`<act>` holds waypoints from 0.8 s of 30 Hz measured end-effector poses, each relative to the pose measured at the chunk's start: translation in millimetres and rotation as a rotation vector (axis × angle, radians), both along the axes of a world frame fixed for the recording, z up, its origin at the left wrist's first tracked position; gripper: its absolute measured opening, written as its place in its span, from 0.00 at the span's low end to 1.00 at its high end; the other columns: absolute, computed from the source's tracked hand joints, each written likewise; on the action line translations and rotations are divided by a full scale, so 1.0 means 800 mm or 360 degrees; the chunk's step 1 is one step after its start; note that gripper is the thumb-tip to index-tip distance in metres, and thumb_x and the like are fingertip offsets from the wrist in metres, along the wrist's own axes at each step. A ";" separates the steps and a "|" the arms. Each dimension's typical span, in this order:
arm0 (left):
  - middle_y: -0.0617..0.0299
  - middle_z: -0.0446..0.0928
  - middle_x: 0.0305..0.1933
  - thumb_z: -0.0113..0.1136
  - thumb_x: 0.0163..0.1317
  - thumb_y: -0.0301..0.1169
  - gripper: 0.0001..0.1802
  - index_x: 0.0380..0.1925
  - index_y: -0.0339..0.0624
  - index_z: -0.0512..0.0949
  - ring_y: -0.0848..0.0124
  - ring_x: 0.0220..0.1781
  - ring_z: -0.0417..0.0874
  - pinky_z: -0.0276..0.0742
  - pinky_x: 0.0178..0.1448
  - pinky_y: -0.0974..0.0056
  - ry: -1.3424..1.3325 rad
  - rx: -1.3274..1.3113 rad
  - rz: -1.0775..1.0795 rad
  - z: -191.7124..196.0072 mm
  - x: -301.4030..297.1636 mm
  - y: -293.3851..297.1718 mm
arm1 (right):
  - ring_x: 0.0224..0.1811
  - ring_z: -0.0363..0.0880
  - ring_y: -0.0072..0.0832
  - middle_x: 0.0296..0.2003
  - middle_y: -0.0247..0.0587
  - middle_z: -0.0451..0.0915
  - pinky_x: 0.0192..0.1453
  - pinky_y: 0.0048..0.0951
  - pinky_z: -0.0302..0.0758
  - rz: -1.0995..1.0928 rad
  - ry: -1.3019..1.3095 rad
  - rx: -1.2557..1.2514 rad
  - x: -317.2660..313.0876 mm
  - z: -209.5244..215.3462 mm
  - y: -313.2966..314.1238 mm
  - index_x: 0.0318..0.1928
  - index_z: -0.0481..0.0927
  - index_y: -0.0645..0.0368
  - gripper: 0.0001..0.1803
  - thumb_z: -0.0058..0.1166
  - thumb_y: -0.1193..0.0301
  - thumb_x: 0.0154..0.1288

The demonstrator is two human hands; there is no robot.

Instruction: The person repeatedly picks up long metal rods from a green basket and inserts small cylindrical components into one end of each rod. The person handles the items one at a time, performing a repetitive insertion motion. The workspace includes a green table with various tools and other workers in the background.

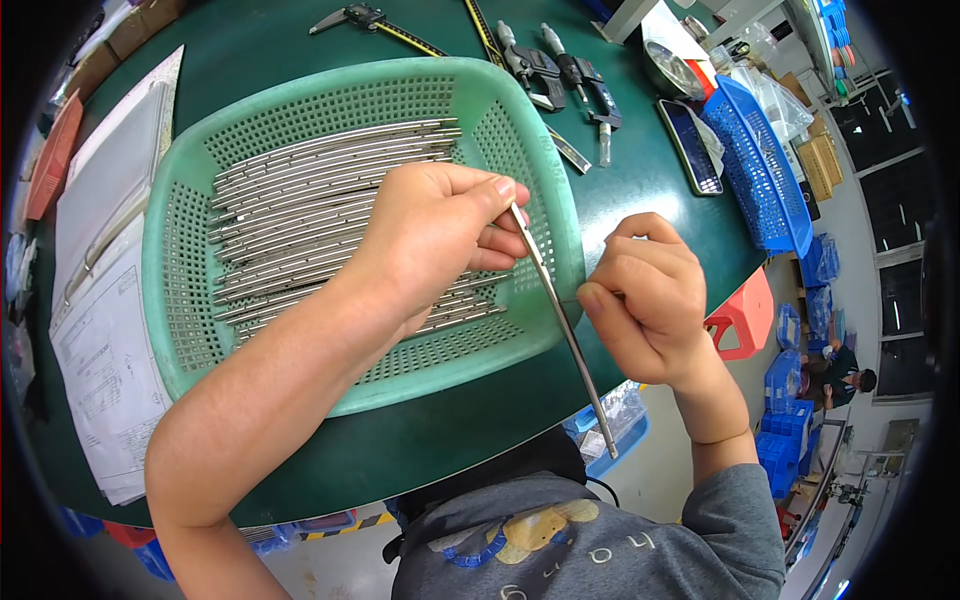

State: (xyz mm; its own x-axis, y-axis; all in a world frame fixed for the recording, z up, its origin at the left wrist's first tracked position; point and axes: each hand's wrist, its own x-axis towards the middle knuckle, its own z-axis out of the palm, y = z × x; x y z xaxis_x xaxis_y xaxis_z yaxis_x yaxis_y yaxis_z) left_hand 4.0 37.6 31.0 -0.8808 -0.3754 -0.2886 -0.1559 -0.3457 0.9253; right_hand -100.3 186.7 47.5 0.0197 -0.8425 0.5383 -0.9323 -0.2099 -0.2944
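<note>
My left hand (440, 225) pinches a slender metal rod (580, 360) near its upper end, between thumb and fingers. The rod slants down to the right, past the table edge, with small holes or notches along it. My right hand (645, 295) is closed beside the rod's middle. Its thumb and forefinger grip a thin pin-like piece that reaches to the rod; whether it enters a hole I cannot tell. Beneath my left hand and forearm, a green plastic basket (565, 215) holds several similar metal rods (300, 205), lying side by side. My left arm hides part of them.
Calipers (365, 18) and two micrometers (535, 65) (590, 85) lie behind the basket. A phone (690, 145) and a blue basket (755, 165) sit at right. Papers (110, 370) lie at left. Beyond the table are a red stool (745, 315) and another person (842, 380).
</note>
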 end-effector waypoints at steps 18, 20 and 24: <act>0.63 0.74 0.29 0.47 0.60 0.33 0.13 0.37 0.34 0.73 0.80 0.28 0.76 0.77 0.35 0.76 0.0144 -0.0214 0.0164 -0.003 -0.009 -0.020 | 0.10 0.60 0.28 0.09 0.30 0.62 0.26 0.27 0.63 -0.0012 -0.0018 0.0038 0.012 0.009 0.063 0.12 0.67 0.56 0.08 0.54 0.77 0.33; 0.63 0.74 0.30 0.47 0.60 0.33 0.14 0.38 0.33 0.73 0.79 0.29 0.76 0.77 0.35 0.75 0.0155 -0.0232 0.0160 -0.005 -0.008 -0.023 | 0.10 0.60 0.28 0.10 0.30 0.63 0.26 0.27 0.63 -0.0047 -0.0033 0.0035 0.016 0.006 0.071 0.12 0.67 0.56 0.08 0.54 0.78 0.33; 0.63 0.74 0.30 0.47 0.60 0.33 0.14 0.38 0.32 0.73 0.79 0.29 0.76 0.78 0.36 0.75 0.0167 -0.0239 0.0160 -0.006 -0.008 -0.023 | 0.10 0.61 0.28 0.10 0.30 0.63 0.26 0.26 0.63 -0.0081 -0.0027 0.0025 0.013 0.001 0.077 0.14 0.68 0.57 0.07 0.53 0.78 0.34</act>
State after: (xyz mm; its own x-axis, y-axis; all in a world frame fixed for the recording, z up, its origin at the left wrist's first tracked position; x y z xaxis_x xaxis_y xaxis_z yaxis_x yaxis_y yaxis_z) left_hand -2.6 19.3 26.3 -0.8591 -0.4947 -0.1312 -0.0275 -0.2114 0.9770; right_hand -89.6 248.4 48.3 -0.0322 -0.8507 0.5247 -0.9365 -0.1577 -0.3131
